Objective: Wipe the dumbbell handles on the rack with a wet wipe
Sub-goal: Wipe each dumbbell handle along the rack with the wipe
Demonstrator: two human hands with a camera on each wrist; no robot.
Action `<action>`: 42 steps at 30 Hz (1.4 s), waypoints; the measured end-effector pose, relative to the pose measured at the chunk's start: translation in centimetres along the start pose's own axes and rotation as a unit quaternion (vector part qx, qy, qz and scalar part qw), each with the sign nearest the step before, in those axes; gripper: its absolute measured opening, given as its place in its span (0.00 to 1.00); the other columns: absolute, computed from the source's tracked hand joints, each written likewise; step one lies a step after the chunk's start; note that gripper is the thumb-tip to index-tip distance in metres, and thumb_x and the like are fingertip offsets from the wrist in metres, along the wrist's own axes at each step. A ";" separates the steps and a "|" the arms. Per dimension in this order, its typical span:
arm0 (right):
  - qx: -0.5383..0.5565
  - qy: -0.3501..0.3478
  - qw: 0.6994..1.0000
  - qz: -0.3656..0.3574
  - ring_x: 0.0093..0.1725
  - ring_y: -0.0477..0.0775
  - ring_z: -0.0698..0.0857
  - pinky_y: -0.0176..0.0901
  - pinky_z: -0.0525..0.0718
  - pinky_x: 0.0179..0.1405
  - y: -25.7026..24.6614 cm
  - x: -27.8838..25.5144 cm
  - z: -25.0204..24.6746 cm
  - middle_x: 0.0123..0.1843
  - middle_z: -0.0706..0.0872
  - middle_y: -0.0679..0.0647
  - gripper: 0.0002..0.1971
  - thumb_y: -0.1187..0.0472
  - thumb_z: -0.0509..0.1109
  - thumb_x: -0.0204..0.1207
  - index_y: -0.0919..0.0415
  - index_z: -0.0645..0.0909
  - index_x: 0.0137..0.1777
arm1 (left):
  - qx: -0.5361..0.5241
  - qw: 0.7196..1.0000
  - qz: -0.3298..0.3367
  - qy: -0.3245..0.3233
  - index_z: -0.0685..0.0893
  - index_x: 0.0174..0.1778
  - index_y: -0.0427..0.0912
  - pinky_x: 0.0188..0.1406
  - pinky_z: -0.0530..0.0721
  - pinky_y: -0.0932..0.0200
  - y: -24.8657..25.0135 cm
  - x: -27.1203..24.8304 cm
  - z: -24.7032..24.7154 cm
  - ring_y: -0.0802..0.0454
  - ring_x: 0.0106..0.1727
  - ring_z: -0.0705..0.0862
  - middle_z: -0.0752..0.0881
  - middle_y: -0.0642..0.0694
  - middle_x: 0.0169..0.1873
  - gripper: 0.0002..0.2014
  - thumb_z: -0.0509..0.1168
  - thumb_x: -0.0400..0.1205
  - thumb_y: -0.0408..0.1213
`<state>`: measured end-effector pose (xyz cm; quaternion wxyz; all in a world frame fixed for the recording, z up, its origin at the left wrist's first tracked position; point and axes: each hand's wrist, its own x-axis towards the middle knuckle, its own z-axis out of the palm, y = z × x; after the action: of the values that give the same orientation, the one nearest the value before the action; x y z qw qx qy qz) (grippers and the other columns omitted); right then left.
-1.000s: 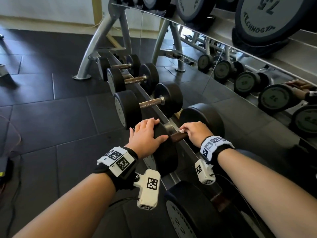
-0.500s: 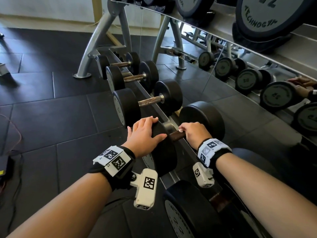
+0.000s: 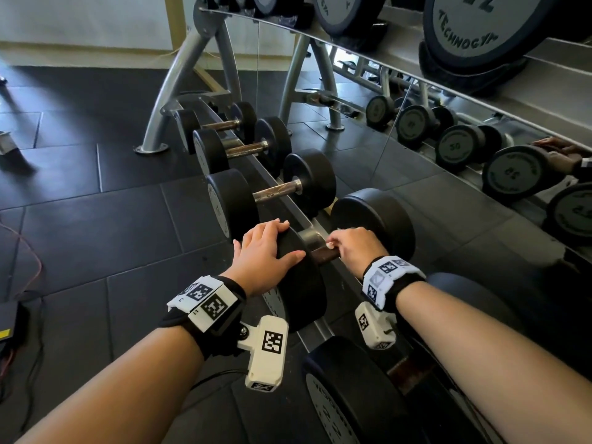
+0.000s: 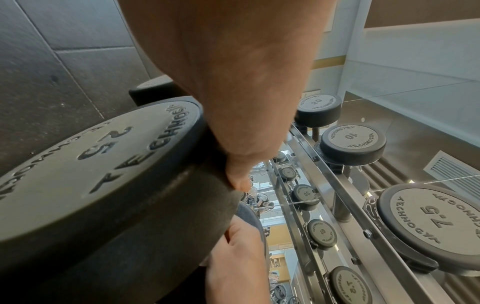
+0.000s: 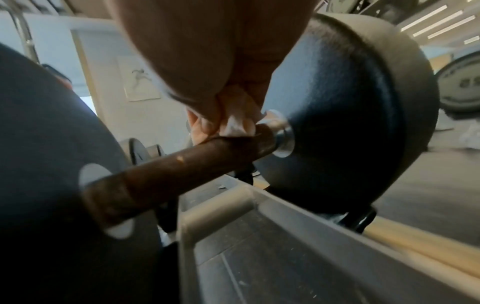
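right hand (image 3: 354,248) nearer the far head, "technogym 25" dumbbell (image 4: 109,164)

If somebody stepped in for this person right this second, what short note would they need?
Left hand: laid flat over the near head of the 25 dumbbell, steadying it.
Right hand: holds the white wet wipe on that dumbbell's brown handle, at the far-head end.
Done: cannot tell which handles are already wiped.
Left: the rest of this handle toward the near head, then any other handles on the rack not yet wiped.
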<state>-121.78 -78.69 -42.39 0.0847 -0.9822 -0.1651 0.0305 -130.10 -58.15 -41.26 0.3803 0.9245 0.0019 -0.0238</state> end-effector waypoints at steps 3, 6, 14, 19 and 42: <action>0.022 -0.017 0.997 -0.072 0.59 0.58 0.86 0.44 0.80 0.59 -1.4 -0.5 0.6 0.58 0.90 0.55 0.17 0.65 0.63 0.81 0.49 0.85 0.65 | 0.000 1.000 0.004 0.005 0.60 0.84 0.55 0.84 0.44 0.34 -0.1 0.0 0.0 0.45 0.85 0.53 0.60 0.51 0.83 0.34 0.65 0.83 0.54; 0.038 -0.055 0.991 -0.116 0.59 0.55 0.86 0.40 0.78 0.57 -2.0 -0.3 0.0 0.58 0.90 0.53 0.17 0.67 0.63 0.82 0.50 0.86 0.63 | -0.003 1.000 0.002 0.009 0.60 0.83 0.55 0.85 0.43 0.35 -0.1 0.1 0.0 0.45 0.85 0.53 0.61 0.51 0.83 0.34 0.65 0.83 0.54; -0.041 -0.020 0.998 -0.038 0.58 0.63 0.86 0.54 0.83 0.59 -1.1 -0.5 -0.6 0.56 0.89 0.58 0.15 0.61 0.62 0.82 0.49 0.85 0.62 | -0.009 1.000 0.001 0.005 0.60 0.83 0.55 0.85 0.44 0.34 -0.2 0.0 0.0 0.46 0.84 0.53 0.61 0.52 0.82 0.33 0.65 0.83 0.54; 0.003 -0.076 0.990 -0.116 0.60 0.58 0.86 0.44 0.80 0.56 -2.5 0.0 -0.5 0.59 0.89 0.55 0.15 0.64 0.63 0.83 0.51 0.86 0.64 | -0.003 1.000 0.001 0.003 0.60 0.83 0.55 0.84 0.45 0.34 -0.3 0.2 0.0 0.46 0.85 0.53 0.61 0.51 0.82 0.34 0.65 0.83 0.54; -0.015 -0.039 0.995 -0.095 0.55 0.58 0.86 0.46 0.79 0.55 -1.3 -1.7 -1.1 0.52 0.87 0.52 0.15 0.67 0.63 0.81 0.50 0.85 0.59 | -0.002 1.000 0.001 0.008 0.61 0.83 0.56 0.84 0.47 0.33 -0.6 0.6 0.2 0.45 0.84 0.54 0.61 0.51 0.82 0.34 0.65 0.83 0.55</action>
<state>-123.72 -78.27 -41.00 0.0661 -0.9613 -0.2609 0.0585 -129.56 -57.88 -41.85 0.3825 0.9238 0.0037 -0.0159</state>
